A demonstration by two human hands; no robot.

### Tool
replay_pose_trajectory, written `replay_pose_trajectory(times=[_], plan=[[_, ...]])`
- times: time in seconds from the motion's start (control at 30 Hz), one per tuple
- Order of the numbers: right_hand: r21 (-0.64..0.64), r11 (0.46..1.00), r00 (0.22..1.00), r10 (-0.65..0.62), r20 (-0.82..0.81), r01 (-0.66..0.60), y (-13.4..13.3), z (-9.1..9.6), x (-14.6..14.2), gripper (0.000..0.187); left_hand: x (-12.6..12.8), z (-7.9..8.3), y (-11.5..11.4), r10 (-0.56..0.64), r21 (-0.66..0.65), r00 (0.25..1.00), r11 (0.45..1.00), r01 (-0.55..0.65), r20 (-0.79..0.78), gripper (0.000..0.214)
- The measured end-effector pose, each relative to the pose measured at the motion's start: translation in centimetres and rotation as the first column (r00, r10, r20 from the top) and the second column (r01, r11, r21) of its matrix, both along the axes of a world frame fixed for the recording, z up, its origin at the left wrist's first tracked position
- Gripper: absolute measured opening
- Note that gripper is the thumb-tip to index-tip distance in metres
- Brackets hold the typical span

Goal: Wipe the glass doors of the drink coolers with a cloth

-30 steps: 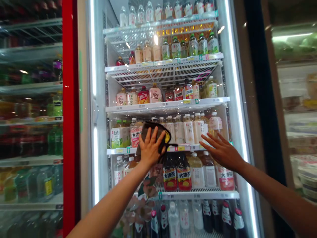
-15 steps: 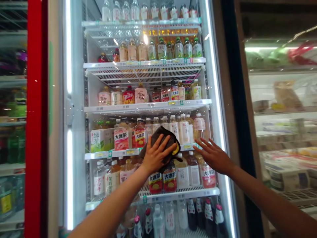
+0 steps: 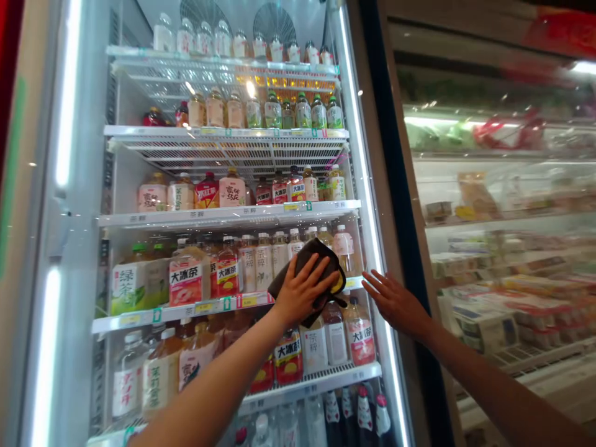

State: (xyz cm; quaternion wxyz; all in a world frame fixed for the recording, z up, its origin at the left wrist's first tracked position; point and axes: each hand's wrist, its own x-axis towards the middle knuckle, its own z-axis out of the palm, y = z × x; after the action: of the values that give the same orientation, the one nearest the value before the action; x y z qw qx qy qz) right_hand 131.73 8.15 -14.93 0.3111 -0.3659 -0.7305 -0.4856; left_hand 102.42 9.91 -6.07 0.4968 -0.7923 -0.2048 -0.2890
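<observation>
My left hand (image 3: pixel 305 287) lies over a dark cloth (image 3: pixel 316 254), its fingers spread across it and the cloth bunched under the palm. The cloth appears pressed against the glass door (image 3: pixel 228 146) of the drinks fridge, and a yellow patch shows at its right edge. To the right, my right hand (image 3: pixel 395 304) holds nothing; its fingers are stretched toward the door's lit right edge. Whether that hand touches the glass I cannot tell. Behind the cloth, bottles of tea (image 3: pixel 263 261) stand on a shelf, some hidden by it.
Several white shelves (image 3: pixel 228 217) of bottled drinks fill the fridge behind the glass. Bright light strips (image 3: pixel 53 347) run down both sides. A dark vertical post (image 3: pixel 395 155) separates it from another chilled display (image 3: pixel 493 217) with packaged food on the right, which is blurred.
The view has turned to the right, so the fridge appears farther left. Against the shelves, my left hand and the cloth have moved right; my right hand is now over the door's right edge.
</observation>
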Motion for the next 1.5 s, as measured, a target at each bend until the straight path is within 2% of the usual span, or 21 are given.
replay_pose_trajectory(times=[0.07,0.13,0.2,0.27,0.37,0.4,0.47,0.53,0.63,0.7,0.83,0.87,0.93,1.0,1.07,1.13,1.23,1.3,1.37,1.43,1.5], plan=[[-0.014,1.0,0.999,-0.007,-0.051,0.006,0.0,0.0,0.9,0.069,1.6,2.2,0.2,0.02,-0.016,0.99,1.0,-0.018,0.136,0.065],[-0.027,1.0,0.993,0.006,-0.117,-0.009,0.1,0.0,1.5,0.075,4.2,4.5,0.4,0.061,-0.043,0.937,0.998,-0.05,0.343,0.065],[-0.04,0.998,0.986,0.042,-0.163,-0.049,0.2,-0.2,2.0,0.081,6.8,5.2,0.6,0.081,-0.055,0.89,0.996,-0.063,0.449,0.067],[-0.05,0.994,0.977,0.087,-0.192,-0.099,0.2,-0.5,2.6,0.087,8.2,3.7,0.8,0.062,-0.044,0.915,0.998,-0.049,0.398,0.069],[-0.04,0.989,0.959,0.128,-0.254,-0.143,-0.1,-0.6,3.7,0.09,8.5,0.0,1.0,0.001,-0.005,0.992,1.0,0.0,0.123,0.07],[-0.029,0.989,0.953,0.131,-0.273,-0.144,-0.2,-0.5,4.1,0.09,8.5,-0.8,1.1,-0.016,0.003,0.999,1.0,0.016,0.029,0.07],[-0.005,0.992,0.948,0.12,-0.295,-0.127,-0.6,-0.1,4.9,0.087,9.1,-0.8,1.3,-0.04,0.007,0.995,0.999,0.041,-0.087,0.068],[0.02,0.996,0.951,0.094,-0.295,-0.092,-1.1,0.7,5.5,0.083,10.8,0.7,1.5,-0.049,-0.008,0.997,0.999,0.049,-0.052,0.064],[0.046,0.998,0.954,0.052,-0.295,-0.04,-1.9,1.6,6.3,0.078,14.4,2.3,1.9,-0.029,-0.044,0.985,0.998,0.037,0.169,0.062],[0.06,0.998,0.949,0.036,-0.314,-0.018,-2.5,1.8,6.7,0.074,16.2,1.2,2.0,-0.025,-0.052,0.972,0.998,0.038,0.232,0.063],[0.083,0.997,0.929,0.033,-0.368,-0.002,-3.7,1.4,7.4,0.068,17.4,-2.5,2.1,-0.069,-0.04,0.994,0.997,0.072,0.083,0.065],[0.087,0.996,0.926,0.036,-0.376,-0.003,-4.0,1.4,7.5,0.067,17.6,-2.7,2.1,-0.073,-0.045,0.996,0.996,0.076,0.05,0.065],[0.098,0.995,0.921,0.047,-0.386,-0.01,-4.4,1.4,7.7,0.066,18.2,-1.9,2.2,-0.067,-0.068,0.997,0.995,0.07,0.047,0.064],[0.113,0.993,0.913,0.066,-0.401,-0.023,-4.7,1.6,7.7,0.066,19.1,-0.8,2.2,-0.045,-0.094,0.993,0.994,0.056,0.113,0.065],[0.128,0.991,0.902,0.088,-0.422,-0.037,-4.9,1.8,7.6,0.064,19.8,-1.0,2.1,-0.023,-0.104,0.983,0.994,0.043,0.185,0.067],[0.138,0.989,0.891,0.11,-0.44,-0.054,-5.1,1.8,7.4,0.062,19.8,-3.2,2.0,-0.022,-0.09,0.984,0.995,0.038,0.176,0.069],[0.149,0.985,0.878,0.142,-0.456,-0.082,-5.4,1.5,7.0,0.058,18.5,-7.6,1.9,-0.052,-0.056,0.999,0.997,0.053,0.015,0.067],[0.149,0.984,0.877,0.157,-0.453,-0.099,-5.5,1.4,6.7,0.056,17.4,-8.4,2.0,-0.088,-0.056,0.99,0.995,0.082,-0.107,0.06],[0.147,0.982,0.877,0.17,-0.449,-0.115,-5.5,1.3,6.4,0.056,16.6,-6.6,2.1,-0.113,-0.073,0.986,0.992,0.105,-0.123,0.056],[0.148,0.981,0.876,0.182,-0.447,-0.128,-5.4,1.4,6.2,0.056,15.9,-3.5,2.2,-0.098,-0.081,0.995,0.992,0.098,0.003,0.057],[0.154,0.979,0.869,0.192,-0.456,-0.135,-5.3,1.5,6.1,0.057,15.4,-1.5,1.9,-0.05,-0.078,0.984,0.995,0.064,0.172,0.06]])
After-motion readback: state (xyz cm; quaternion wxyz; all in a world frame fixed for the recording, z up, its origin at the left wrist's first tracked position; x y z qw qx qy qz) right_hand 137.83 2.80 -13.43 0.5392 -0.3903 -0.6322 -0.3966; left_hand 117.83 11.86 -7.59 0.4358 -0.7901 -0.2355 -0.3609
